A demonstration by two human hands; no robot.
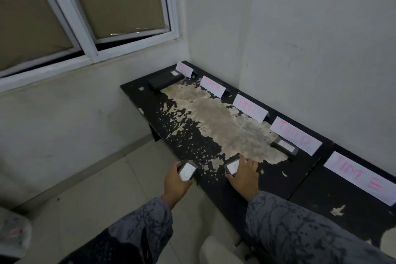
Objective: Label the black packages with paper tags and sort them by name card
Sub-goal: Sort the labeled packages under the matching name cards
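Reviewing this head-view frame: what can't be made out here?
- Farthest name card: pink writing too small and blurred.
- Tags on the packages in the left hand and under the right hand: marks illegible, glare.
- Tag on the package by the TIM D card: blurred.
- Pink-marked object: cut by the left edge.

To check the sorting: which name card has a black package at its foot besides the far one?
The TIM D card: a tagged package lies at its base. TIM B, TIM C and TIM E have none.

Tagged black packages in hand
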